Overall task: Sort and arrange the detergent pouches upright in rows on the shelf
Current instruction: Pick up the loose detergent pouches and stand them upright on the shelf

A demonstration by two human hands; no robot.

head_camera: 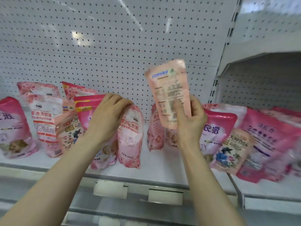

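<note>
Gripping lifted pouch (169, 92) in right hand (190, 121), clasping standing pouch (130, 136) top with left hand (109, 111); best turned label-forward, set upright beside it near shelf (162, 168) front edge.

Between two upright pouches, a pale pink plastic pouch on the left (130, 136) and a deeper pink pouch on the right (154, 132), a narrow gap shows bare white metal shelf (162, 165); a raised pale pink pouch (169, 93), held by the right hand (192, 123), hangs over that gap; crowded pouches block both sides; the shelf's front strip lies open, as does the air before the white pegboard wall (114, 46).
</note>
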